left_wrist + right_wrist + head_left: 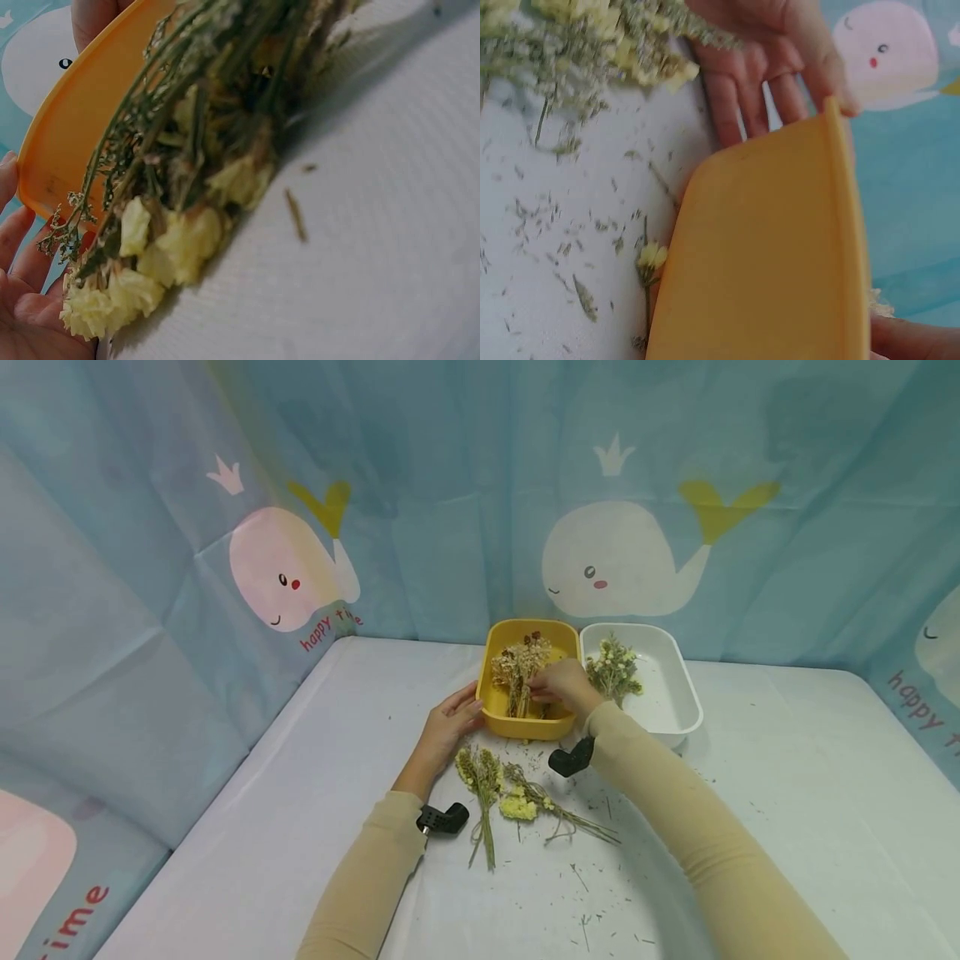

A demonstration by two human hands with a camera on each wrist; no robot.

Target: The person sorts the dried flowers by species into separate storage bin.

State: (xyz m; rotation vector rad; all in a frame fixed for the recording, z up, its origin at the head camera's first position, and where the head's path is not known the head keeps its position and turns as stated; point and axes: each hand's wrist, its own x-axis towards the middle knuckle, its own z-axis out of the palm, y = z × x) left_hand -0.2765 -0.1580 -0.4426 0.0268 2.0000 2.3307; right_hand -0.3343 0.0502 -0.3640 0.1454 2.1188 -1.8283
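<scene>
A yellow plastic tub (526, 728) stands at the back of the table, with a bunch of pale dried flowers (517, 665) in it, some heads dark brown. My right hand (564, 683) reaches over the tub and pinches the bunch at its stems. The right fingertips are partly hidden in the head view. Along the tub's left front corner, my left hand (450, 724) rests with its fingers extended against the outside wall. Its thumb touches the rim, as the right wrist view also shows on the left hand (769, 67).
A white tub (686, 693) beside the yellow one holds a greenish-yellow flower bunch (612, 667). On the table in front lie an upright-pointing yellow bunch (483, 777) and a slanted one (520, 804). Stem scraps (579, 877) are scattered nearby. A whale-print curtain (450, 527) hangs behind.
</scene>
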